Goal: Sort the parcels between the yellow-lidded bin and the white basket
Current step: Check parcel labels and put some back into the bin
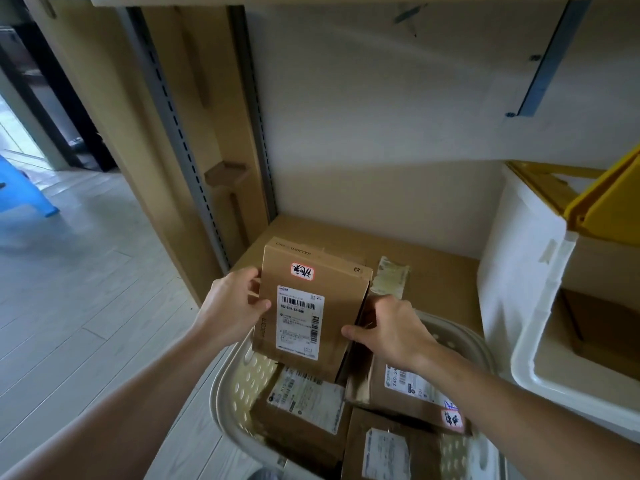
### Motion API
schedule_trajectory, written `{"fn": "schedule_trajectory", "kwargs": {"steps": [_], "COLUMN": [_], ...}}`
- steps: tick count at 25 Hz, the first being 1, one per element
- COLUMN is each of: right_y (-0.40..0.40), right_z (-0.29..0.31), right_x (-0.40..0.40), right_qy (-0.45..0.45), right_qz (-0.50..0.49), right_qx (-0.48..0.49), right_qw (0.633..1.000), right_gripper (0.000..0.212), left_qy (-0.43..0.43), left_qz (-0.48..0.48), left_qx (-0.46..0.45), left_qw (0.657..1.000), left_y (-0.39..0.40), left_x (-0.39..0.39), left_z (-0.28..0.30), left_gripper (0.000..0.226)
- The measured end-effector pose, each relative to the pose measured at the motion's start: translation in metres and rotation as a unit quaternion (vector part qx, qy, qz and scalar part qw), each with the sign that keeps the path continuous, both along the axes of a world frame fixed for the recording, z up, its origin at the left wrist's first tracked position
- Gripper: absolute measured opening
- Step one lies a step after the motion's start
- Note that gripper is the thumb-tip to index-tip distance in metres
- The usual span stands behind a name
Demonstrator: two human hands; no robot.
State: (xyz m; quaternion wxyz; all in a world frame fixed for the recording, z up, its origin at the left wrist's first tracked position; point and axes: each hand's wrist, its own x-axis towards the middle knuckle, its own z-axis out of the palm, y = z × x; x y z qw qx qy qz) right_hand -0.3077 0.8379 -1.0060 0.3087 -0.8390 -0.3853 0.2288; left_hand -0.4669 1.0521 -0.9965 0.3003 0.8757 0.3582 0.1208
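Note:
A flat brown cardboard parcel point(311, 299) with a white barcode label and a red-edged sticker is held tilted above the far end of the white basket point(228, 389). My left hand point(230, 306) grips its left edge, thumb on the front face. My right hand point(391, 327) grips its right edge, thumb near the lower right corner. Several more labelled brown parcels point(304, 407) lie inside the basket below. The white bin point(519, 271) with its yellow lid point(602, 206) raised stands at the right, and a brown box point(595, 327) is inside it.
A small pale padded packet point(391, 275) lies on the cardboard-covered shelf floor point(440, 271) behind the held parcel. A wall closes the back, and metal shelf uprights point(194, 161) with cardboard sheets stand at the left. A blue plastic stool point(20, 188) sits on the wooden floor far left.

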Motion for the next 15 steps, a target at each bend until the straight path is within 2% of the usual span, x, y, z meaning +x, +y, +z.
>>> {"fn": "schedule_trajectory", "kwargs": {"steps": [4, 9, 12, 15], "right_y": [0.001, 0.002, 0.007, 0.011], "right_z": [0.000, -0.003, -0.012, -0.019], "right_x": [0.005, 0.003, -0.003, -0.004], "right_qy": [-0.019, -0.028, -0.019, -0.025], "right_qz": [0.019, 0.038, 0.037, 0.032], "right_qx": [-0.019, -0.047, -0.063, -0.070], "right_qw": [0.999, 0.998, 0.997, 0.997], "right_gripper": [0.025, 0.021, 0.024, 0.034], "left_qy": [0.029, 0.059, 0.070, 0.080], "left_qz": [-0.023, -0.049, -0.034, -0.021], "left_qx": [-0.013, 0.025, 0.031, 0.025], "left_qw": [0.999, 0.997, 0.996, 0.996], "left_y": [0.005, 0.001, 0.007, 0.006], "left_x": [0.002, 0.002, 0.002, 0.000], "left_z": [-0.001, -0.011, -0.014, -0.015], "left_gripper": [0.031, 0.033, 0.029, 0.030]}}
